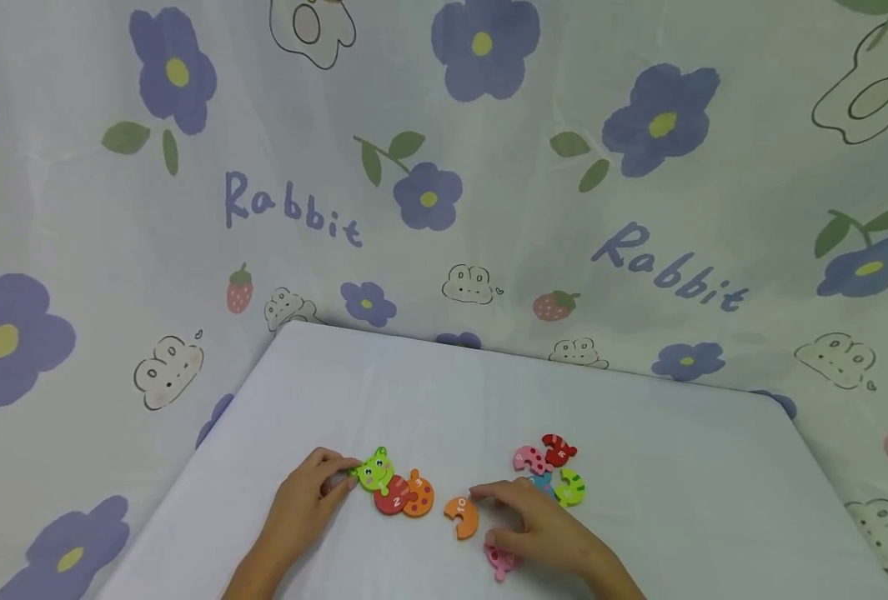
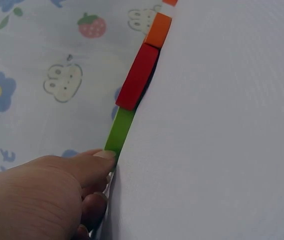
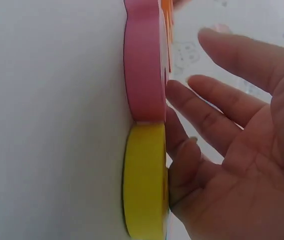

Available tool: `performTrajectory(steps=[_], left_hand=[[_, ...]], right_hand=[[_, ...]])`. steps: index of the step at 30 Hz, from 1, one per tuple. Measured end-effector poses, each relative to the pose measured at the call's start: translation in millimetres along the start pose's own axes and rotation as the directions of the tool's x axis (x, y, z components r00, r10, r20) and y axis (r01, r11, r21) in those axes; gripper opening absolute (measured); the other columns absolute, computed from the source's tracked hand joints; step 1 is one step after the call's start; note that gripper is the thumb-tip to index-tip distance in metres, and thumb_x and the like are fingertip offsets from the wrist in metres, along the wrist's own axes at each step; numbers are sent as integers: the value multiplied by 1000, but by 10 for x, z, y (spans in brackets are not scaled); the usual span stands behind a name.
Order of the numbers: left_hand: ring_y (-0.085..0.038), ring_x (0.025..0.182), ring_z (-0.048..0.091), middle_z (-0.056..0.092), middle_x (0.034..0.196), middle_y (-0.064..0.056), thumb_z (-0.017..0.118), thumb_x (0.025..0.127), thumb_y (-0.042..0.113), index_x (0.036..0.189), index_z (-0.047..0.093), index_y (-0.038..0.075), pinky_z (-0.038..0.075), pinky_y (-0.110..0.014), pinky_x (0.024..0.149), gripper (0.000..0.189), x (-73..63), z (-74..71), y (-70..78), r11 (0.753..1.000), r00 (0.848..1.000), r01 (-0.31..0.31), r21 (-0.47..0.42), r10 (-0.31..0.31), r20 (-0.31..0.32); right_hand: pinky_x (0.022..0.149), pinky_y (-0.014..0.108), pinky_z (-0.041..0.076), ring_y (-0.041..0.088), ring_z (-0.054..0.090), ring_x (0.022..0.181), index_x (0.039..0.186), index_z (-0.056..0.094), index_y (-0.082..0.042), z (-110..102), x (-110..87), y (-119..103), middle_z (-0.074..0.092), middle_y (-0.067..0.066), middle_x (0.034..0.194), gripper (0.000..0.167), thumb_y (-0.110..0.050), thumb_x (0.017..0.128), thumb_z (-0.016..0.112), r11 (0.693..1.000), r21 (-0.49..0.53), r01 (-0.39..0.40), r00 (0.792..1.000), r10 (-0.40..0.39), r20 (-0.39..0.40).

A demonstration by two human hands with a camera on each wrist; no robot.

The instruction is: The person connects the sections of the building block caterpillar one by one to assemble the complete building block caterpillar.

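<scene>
A green caterpillar-head puzzle piece lies joined to a red piece marked 2 and an orange spotted piece marked 3. My left hand pinches the green head at its outer edge; the left wrist view shows the thumb against that edge. To the right of this row lies an orange piece marked 10. Beside it, my right hand hovers with fingers spread, the thumb over a pink spotted piece. In the right wrist view, a yellow piece adjoins a pink one.
Beyond the right hand, more pieces lie close together: pink, red, green striped and blue, partly hidden by the hand. All rest on a white-covered table before a flower-print curtain.
</scene>
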State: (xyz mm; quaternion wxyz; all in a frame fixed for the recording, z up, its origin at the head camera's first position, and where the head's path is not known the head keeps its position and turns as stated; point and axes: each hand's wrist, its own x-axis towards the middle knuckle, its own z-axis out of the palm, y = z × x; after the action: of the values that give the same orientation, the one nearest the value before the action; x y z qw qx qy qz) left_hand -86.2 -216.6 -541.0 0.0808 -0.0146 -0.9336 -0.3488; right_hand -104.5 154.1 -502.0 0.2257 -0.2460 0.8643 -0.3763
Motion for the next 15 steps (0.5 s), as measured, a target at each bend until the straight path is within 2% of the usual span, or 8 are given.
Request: performTrajectory(steps=[2, 4, 8, 15], left_hand=[[-4, 74, 50, 60, 103, 12, 82, 93, 15, 113, 80, 24, 45, -23, 64, 23, 5, -18, 8, 1000, 1000, 4, 5, -4, 7], [-4, 74, 50, 60, 104, 12, 82, 93, 14, 113, 80, 25, 45, -23, 64, 23, 4, -34, 18, 1000, 1000, 7, 8, -7, 10], [-4, 74, 49, 60, 103, 11, 82, 93, 14, 114, 80, 25, 45, -23, 64, 24, -4, -39, 29, 1000, 1000, 7, 15, -7, 15], [-4, 75, 49, 60, 103, 11, 81, 93, 14, 114, 80, 25, 44, -23, 64, 24, 13, -14, 44, 1000, 1000, -3, 3, 2, 21]], right_hand=[[105, 42, 48, 12, 50, 124, 147, 58, -36, 50, 15, -28, 57, -20, 143, 57, -44, 93, 77, 996, -85, 10, 1000, -9, 13], [105, 45, 48, 14, 48, 123, 148, 57, -37, 88, 29, -64, 55, -19, 145, 62, -47, 91, 78, 987, -157, 20, 1000, -17, 20], [100, 45, 50, 13, 47, 118, 149, 56, -38, 132, 52, -112, 53, -16, 145, 67, -52, 88, 79, 964, -264, 23, 1000, -20, 16], [105, 54, 48, 19, 47, 127, 149, 55, -40, 117, 46, -116, 50, -13, 147, 68, -50, 87, 82, 973, -229, -12, 999, 21, 37]])
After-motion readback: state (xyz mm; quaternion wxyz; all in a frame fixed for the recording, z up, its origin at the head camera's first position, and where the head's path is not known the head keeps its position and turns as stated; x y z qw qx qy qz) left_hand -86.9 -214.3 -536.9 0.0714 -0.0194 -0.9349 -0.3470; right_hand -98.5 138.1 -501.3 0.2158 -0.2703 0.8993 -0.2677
